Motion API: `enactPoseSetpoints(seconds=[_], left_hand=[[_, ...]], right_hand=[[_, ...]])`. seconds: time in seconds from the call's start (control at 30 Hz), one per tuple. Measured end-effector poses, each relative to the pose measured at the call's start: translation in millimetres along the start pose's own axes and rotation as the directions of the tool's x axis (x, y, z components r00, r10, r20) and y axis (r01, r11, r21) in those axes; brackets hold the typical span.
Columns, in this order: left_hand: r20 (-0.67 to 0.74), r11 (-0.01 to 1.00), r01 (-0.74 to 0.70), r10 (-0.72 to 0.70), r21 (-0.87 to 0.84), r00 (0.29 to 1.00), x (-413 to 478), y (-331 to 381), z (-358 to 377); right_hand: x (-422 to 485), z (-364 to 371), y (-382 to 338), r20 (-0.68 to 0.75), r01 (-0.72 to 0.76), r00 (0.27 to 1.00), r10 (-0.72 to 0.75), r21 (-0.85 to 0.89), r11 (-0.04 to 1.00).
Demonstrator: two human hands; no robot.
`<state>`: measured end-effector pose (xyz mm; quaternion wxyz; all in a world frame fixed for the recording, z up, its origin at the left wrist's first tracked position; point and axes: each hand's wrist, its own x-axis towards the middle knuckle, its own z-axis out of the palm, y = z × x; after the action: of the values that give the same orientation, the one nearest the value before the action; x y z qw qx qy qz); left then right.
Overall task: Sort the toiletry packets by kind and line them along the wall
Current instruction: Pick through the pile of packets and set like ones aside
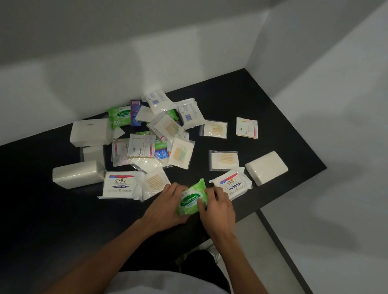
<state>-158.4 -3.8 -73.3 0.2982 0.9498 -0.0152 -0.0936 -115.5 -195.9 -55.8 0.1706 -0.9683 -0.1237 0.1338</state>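
A green Sanicare wipes packet [191, 199] lies near the front edge of the black table [27, 201]. My left hand [166, 206] grips its left side and my right hand [217, 209] grips its right side. A loose heap of toiletry packets [155, 138] fills the middle of the table. It holds another green Sanicare packet [119, 117], Dove sachets [140, 147] and clear bags of wooden picks [180, 156]. Two white Dove wipes packs [119, 184] [231, 182] flank my hands.
White tissue packs lie at the left [89, 132] [77, 173] and at the right [266, 167]. A Dove sachet [247, 128] and a clear pick bag [214, 129] lie apart toward the right corner. White walls [101, 60] enclose the table's back and right side.
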Motion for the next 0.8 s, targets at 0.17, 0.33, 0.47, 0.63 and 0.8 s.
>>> enactPoseSetpoints(seconds=[0.17, 0.33, 0.47, 0.63, 0.8], left_hand=[[-0.021, 0.999, -0.030, 0.030, 0.015, 0.999, -11.4, -6.0, 6.7], [-0.016, 1.000, -0.022, 0.023, 0.015, 1.000, -13.2, -2.8, 3.6], [-0.040, 1.000, -0.029, 0.028, -0.009, 0.999, -16.5, -5.0, 3.3], [-0.014, 0.999, -0.007, 0.007, -0.046, 1.000, -19.7, -6.3, -0.6], [-0.049, 0.990, 0.038, -0.045, -0.139, 0.998, -27.4, -12.4, -17.1]], right_hand=[[-3.4, 14.1, 1.1, 0.027, 0.120, 0.992, -0.122, 0.063, 0.991], [0.0, 20.5, -4.2, 0.139, 0.145, 0.978, -0.157, 0.094, 0.985], [-1.0, 21.1, -3.9, 0.112, 0.155, 0.980, -0.164, 0.086, 0.984], [-1.5, 20.2, -5.1, 0.120, 0.148, 0.980, -0.159, 0.095, 0.984], [0.6, 18.0, -13.3, 0.084, 0.172, 0.981, -0.176, 0.052, 0.984]])
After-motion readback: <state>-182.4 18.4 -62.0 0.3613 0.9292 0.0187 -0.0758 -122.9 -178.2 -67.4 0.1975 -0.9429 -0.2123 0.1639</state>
